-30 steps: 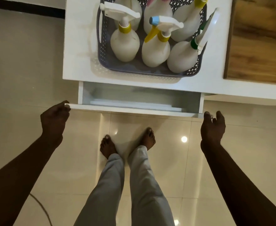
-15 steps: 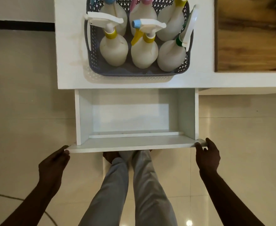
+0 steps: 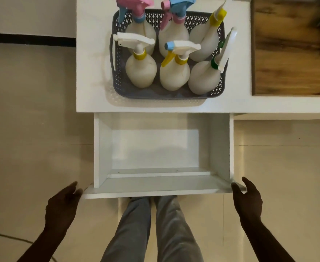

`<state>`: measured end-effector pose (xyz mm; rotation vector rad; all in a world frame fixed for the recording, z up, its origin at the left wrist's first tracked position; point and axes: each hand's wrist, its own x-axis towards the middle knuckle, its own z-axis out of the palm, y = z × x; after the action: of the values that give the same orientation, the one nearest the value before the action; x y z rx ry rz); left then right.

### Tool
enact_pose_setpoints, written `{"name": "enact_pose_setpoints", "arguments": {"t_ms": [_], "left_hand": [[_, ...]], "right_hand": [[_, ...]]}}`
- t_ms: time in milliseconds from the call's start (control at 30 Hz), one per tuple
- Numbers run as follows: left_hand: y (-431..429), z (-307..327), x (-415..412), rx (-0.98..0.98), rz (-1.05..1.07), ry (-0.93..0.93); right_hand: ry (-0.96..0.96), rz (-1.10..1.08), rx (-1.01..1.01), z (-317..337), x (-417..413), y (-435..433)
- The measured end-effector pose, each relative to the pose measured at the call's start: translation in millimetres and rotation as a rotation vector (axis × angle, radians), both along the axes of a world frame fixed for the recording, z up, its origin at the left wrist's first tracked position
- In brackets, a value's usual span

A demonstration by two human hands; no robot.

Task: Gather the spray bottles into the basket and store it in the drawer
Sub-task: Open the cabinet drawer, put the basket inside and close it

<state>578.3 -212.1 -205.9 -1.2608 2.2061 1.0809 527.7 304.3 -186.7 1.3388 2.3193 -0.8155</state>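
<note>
A thin cable point(image 3: 4, 237) crosses the tiled floor at the near left. Right of it the left hand point(image 3: 62, 205) reaches forward with its fingers nearly straight and apart, holding nothing. The fingertips are just beside the left end of the drawer's front panel, and motion blur hides whether they touch it.

The white drawer point(image 3: 155, 186) is pulled well out from under the white cabinet top point(image 3: 91, 72), and its bare floor shows. The person's grey trouser legs point(image 3: 151, 229) stand just near of the front panel.

On the cabinet top, far of the drawer, sits the grey perforated basket point(image 3: 121, 87). In it are six white spray bottles point(image 3: 141, 72) in two rows of three. The far left and far middle ones have pink and blue trigger heads. The two on the right lean toward the right wall.

The right hand point(image 3: 247, 199) is at the right end of the front panel, with the thumb and curled fingers on either side of the corner, clasping it. At the far right, a wood-grain surface point(image 3: 291, 53) adjoins the cabinet top.
</note>
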Motion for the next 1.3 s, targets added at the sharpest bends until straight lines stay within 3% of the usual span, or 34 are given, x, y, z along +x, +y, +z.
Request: {"name": "enact_pose_setpoints", "arguments": {"t_ms": [100, 233, 400, 500, 567, 967, 1300], "left_hand": [[2, 17, -54, -0.243, -0.037, 0.316], [6, 46, -166, -0.248, -0.055, 0.597], [36, 73, -311, 0.143, -0.015, 0.620], [52, 85, -375, 0.392, 0.094, 0.514], [61, 90, -401, 0.459, 0.106, 0.440], [72, 72, -408, 0.425, 0.013, 0.443], [70, 107, -339, 0.396, -0.019, 0.496]], "right_hand": [[0.130, 0.164, -0.020, 23, -41, -6], [0.408, 0.216, -0.152, 60, -136, -21], [0.604, 0.032, -0.396, 85, -267, -39], [0.571, -0.063, -0.588, 89, -326, -49], [0.522, -0.057, -0.638, 86, -352, -55], [0.387, 0.062, -0.554, 61, -380, -60], [0.431, 0.079, -0.654, 94, -296, -48]]}}
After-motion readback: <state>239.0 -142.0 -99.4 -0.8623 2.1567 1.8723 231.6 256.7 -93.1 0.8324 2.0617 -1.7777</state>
